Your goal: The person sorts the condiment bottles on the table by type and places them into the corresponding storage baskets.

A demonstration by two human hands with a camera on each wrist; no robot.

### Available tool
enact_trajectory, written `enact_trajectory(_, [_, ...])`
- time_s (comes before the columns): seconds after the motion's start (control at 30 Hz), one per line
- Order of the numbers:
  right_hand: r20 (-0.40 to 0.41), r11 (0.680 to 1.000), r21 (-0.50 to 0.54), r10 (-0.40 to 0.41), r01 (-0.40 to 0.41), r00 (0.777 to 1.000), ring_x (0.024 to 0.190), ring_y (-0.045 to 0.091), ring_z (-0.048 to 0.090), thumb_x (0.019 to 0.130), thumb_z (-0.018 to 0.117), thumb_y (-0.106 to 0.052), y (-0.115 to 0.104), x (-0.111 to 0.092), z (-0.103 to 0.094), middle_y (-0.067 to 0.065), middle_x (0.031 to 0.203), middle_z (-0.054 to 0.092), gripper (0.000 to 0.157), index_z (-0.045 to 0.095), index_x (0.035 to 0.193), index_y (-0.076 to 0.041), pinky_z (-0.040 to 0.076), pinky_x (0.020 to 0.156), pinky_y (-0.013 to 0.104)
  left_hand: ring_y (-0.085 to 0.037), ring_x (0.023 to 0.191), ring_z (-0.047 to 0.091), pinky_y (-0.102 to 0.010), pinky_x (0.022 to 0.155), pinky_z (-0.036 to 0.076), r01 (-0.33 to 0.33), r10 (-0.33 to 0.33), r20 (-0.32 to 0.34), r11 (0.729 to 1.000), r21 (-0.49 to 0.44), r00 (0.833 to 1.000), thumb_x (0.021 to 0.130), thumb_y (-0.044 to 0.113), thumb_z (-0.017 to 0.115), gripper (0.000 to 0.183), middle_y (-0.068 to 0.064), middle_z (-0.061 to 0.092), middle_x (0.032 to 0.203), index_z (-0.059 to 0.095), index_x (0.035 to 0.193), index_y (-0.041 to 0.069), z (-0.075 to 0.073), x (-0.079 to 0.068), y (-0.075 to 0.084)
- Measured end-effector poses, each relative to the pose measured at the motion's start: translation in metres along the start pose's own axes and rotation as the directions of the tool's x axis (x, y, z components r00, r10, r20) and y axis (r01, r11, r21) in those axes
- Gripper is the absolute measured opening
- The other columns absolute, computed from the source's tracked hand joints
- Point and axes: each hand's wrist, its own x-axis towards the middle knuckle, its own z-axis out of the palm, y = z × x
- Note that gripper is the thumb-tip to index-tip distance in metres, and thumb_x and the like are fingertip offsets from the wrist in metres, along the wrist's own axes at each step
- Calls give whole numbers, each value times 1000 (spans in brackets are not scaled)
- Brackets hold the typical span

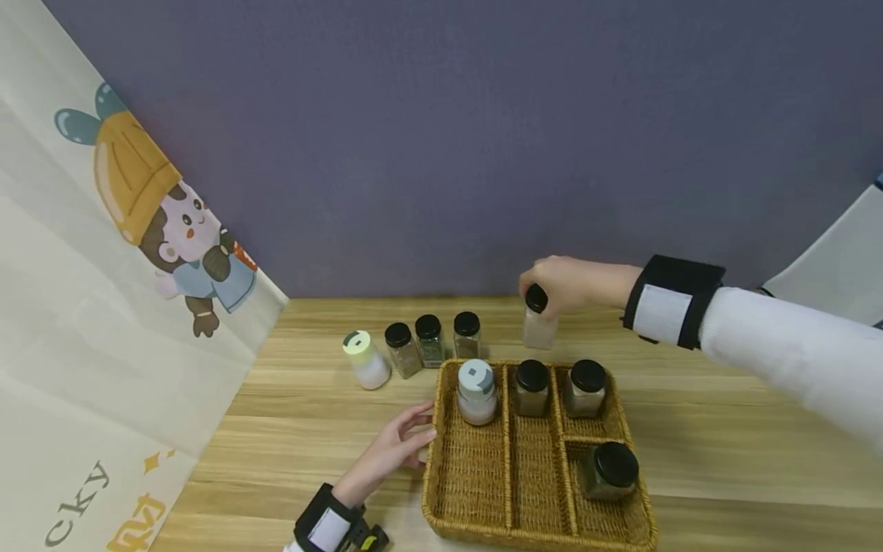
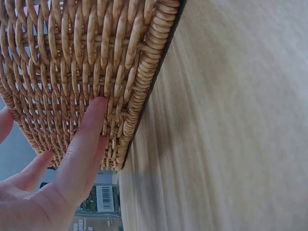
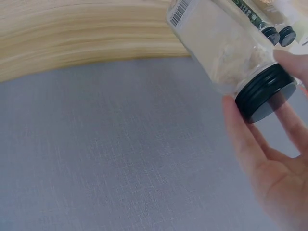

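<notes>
My right hand [image 1: 564,280] pinches the black cap of a clear spice jar [image 1: 539,331] with pale contents, behind the wicker basket. In the right wrist view, thumb and fingers sit around that cap [image 3: 264,91], and the jar is tilted. My left hand [image 1: 395,443] touches the left outer wall of the divided wicker basket [image 1: 476,483], its fingers fairly straight against the weave [image 2: 72,62]. Inside the basket stand a grey-capped shaker [image 1: 477,392] in the left compartment, a black-capped jar [image 1: 532,388] in the middle, and two more black-capped jars [image 1: 585,388] on the right, one per compartment.
Left of and behind the basket, a yellow-green-capped shaker [image 1: 367,360] and several black-capped spice jars [image 1: 404,351] stand on the wooden table [image 1: 297,406]. A grey-blue wall panel [image 1: 483,153] rises at the table's back edge. A printed cloth [image 1: 90,291] hangs on the left.
</notes>
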Motion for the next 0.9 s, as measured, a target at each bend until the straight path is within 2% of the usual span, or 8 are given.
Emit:
enact_trajectory(0.4, [18, 998, 6, -56, 56, 998, 88, 24, 53, 73, 69, -4, 15, -11, -8, 11, 99, 55, 35, 58, 106, -6, 47, 64, 33, -29, 101, 53, -35, 61, 54, 2, -3, -25, 1000, -31, 1000, 87, 19, 56, 60, -26, 38, 129, 28, 136, 0, 8, 13, 6])
enact_trajectory(0.53, [13, 998, 4, -71, 70, 997, 87, 25, 53, 71, 70, -4, 13, -17, -7, 11, 99, 54, 36, 59, 106, -6, 47, 64, 33, -30, 102, 53, -38, 63, 54, -1, 0, -25, 999, -33, 1000, 87, 19, 56, 59, -27, 37, 129, 28, 136, 0, 9, 13, 6])
enact_trajectory(0.7, [-12, 997, -2, -76, 76, 997, 85, 23, 53, 71, 70, -4, 12, -24, -6, 10, 97, 54, 34, 60, 104, -7, 47, 63, 32, -28, 101, 54, -35, 62, 54, 8, -8, -27, 1000, -19, 1000, 87, 20, 56, 60, -26, 38, 129, 29, 135, 0, 10, 13, 7])
enact_trajectory(0.9, [-19, 994, 6, -106, 106, 994, 83, 22, 52, 70, 70, -2, 11, -32, -6, 9, 96, 54, 34, 59, 102, -8, 46, 60, 30, -32, 104, 51, -38, 65, 54, -4, 3, -18, 999, -51, 1000, 87, 18, 56, 59, -27, 36, 129, 27, 135, -1, 10, 13, 6])
